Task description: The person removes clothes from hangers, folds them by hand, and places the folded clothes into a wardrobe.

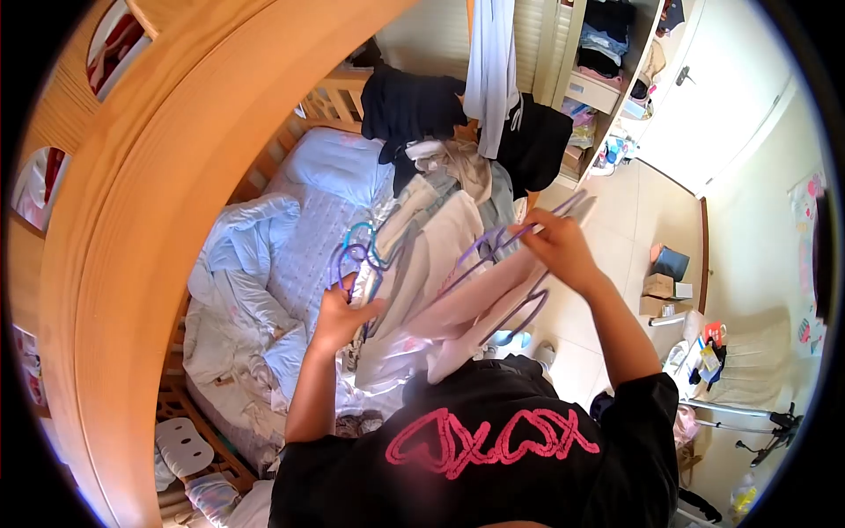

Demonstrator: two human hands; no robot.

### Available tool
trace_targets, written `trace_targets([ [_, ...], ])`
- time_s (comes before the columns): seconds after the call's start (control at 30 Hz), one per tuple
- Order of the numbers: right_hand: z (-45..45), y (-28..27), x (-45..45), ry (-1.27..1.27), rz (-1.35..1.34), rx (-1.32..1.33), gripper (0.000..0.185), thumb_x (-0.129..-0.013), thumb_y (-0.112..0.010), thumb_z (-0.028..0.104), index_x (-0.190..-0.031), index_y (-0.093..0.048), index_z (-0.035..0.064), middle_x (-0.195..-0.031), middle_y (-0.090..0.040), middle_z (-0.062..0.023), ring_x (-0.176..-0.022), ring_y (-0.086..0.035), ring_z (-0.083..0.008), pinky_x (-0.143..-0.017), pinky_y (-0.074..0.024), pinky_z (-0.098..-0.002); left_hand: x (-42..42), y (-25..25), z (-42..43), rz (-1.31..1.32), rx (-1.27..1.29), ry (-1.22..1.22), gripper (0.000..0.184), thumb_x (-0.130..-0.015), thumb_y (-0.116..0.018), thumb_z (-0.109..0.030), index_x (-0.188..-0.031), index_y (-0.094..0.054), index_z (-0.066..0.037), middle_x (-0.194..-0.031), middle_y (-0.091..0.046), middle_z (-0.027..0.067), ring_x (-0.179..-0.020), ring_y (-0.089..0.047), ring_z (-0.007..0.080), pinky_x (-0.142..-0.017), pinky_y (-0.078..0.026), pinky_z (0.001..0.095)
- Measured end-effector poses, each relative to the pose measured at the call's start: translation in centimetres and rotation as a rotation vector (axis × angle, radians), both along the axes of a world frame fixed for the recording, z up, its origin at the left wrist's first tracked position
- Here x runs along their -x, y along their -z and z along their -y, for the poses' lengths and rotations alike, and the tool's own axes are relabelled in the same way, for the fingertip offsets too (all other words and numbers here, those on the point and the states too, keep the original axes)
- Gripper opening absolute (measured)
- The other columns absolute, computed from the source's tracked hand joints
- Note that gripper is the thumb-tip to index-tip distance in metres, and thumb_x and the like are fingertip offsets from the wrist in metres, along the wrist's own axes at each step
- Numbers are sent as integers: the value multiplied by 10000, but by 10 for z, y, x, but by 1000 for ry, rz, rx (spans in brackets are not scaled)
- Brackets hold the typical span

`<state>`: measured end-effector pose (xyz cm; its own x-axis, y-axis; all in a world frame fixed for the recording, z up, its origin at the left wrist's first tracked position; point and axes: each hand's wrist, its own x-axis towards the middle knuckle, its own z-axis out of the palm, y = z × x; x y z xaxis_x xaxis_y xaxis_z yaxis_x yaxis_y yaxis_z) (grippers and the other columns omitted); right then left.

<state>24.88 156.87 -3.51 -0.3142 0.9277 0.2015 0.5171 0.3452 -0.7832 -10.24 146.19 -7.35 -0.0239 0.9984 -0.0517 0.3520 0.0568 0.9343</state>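
Note:
My right hand [561, 249] is closed on purple clothes hangers [535, 299], which slant down toward my body. Pale pinkish cloth [480, 295] hangs along them, slightly blurred. On the other side, my left hand [341, 315] is closed around the hooks of several hangers, purple and teal [359, 246] among them. Light grey and cream garments [431, 238] hang or lie between my two hands, above the bed. Which garment belongs to which hanger I cannot tell where they overlap.
A wooden bunk frame [123, 264] curves along the left. On the lower bed lie a blue pillow [339, 167] and a crumpled quilt [238, 290]. Dark clothes [409, 106] drape over the far rail. Shelves [607, 88], a white door [722, 97] and small boxes [660, 283] stand right.

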Motion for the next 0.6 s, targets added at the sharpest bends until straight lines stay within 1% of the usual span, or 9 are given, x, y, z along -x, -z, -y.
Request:
trace_targets([
  [0.07, -6, -2, -17, 85, -16, 30, 111, -851, -632, 132, -828, -641, 24, -533, -576, -114, -440, -534, -186, -458, -376, -308, 15, 10, -2, 88, 40, -22, 373, -762, -753, -46, -1110, -631, 12, -938, -672, 7, -830, -575, 87, -791, -489, 276],
  [0.1, -5, -5, -20, 117, -20, 42, 149, -843, -648, 161, -806, -647, 17, -537, -587, -112, -429, -516, -181, -455, -367, -299, 17, 14, -4, 55, -29, -39, 369, -778, -746, -84, -1110, -621, 16, -894, -675, 25, -792, -569, 93, -766, -493, 286],
  [0.2, 7, -10, -18, 103, 68, 17, 173, -826, -660, 175, -783, -635, 10, -533, -589, -113, -428, -530, -202, -457, -377, -325, 25, 26, -21, -228, -141, 2, 329, -786, -750, -82, -1070, -616, 16, -853, -642, 7, -751, -552, 80, -703, -476, 263],
  [0.23, 11, -7, -13, 70, -55, 23, 188, -810, -670, 181, -762, -627, 4, -528, -584, -120, -439, -552, -232, -463, -387, -350, 33, 37, -33, -379, -116, 37, 406, -793, -762, -151, -1122, -600, 25, -853, -681, 66, -749, -620, 171, -740, -500, 312],
  [0.33, 26, -20, -3, 54, 58, -16, 177, -803, -665, 167, -763, -623, 0, -534, -585, -138, -453, -570, -259, -468, -397, -363, 33, 68, -68, -532, -169, -104, 476, -786, -778, -200, -1166, -595, 22, -984, -690, 165, -936, -654, 290, -861, -487, 359],
  [0.4, 31, -25, -1, 88, 6, 39, 166, -807, -655, 156, -761, -623, 0, -537, -580, -145, -456, -563, -236, -470, -392, -349, 51, 110, -87, -740, -345, -232, 555, -786, -780, -227, -1240, -562, 7, -1213, -604, 238, -1162, -555, 379, -980, -429, 385],
  [0.43, 32, -29, -2, 111, -25, 67, 165, -808, -654, 150, -758, -620, -3, -546, -587, -145, -455, -560, -221, -468, -388, -344, 37, 87, -86, -595, -363, -207, 594, -870, -682, -368, -1298, -526, 13, -1326, -514, 267, -1260, -475, 383, -1060, -359, 416],
  [0.53, 30, -39, -2, 140, -169, 122, 162, -816, -645, 122, -761, -607, -26, -547, -568, -96, -450, -532, -140, -457, -369, -310, -7, 14, -59, 135, -84, 186, 707, -933, -520, -546, -1334, -486, 35, -1340, -509, 227, -1262, -475, 330, -1059, -352, 393],
  [0.6, 26, -45, 0, 142, -196, 141, 164, -822, -640, 117, -769, -603, -34, -542, -541, -74, -448, -521, -116, -454, -365, -294, -31, 4, -31, 435, -120, 449, 849, -926, -375, -681, -1329, -483, 58, -1339, -511, 187, -1258, -469, 270, -1059, -342, 383],
])
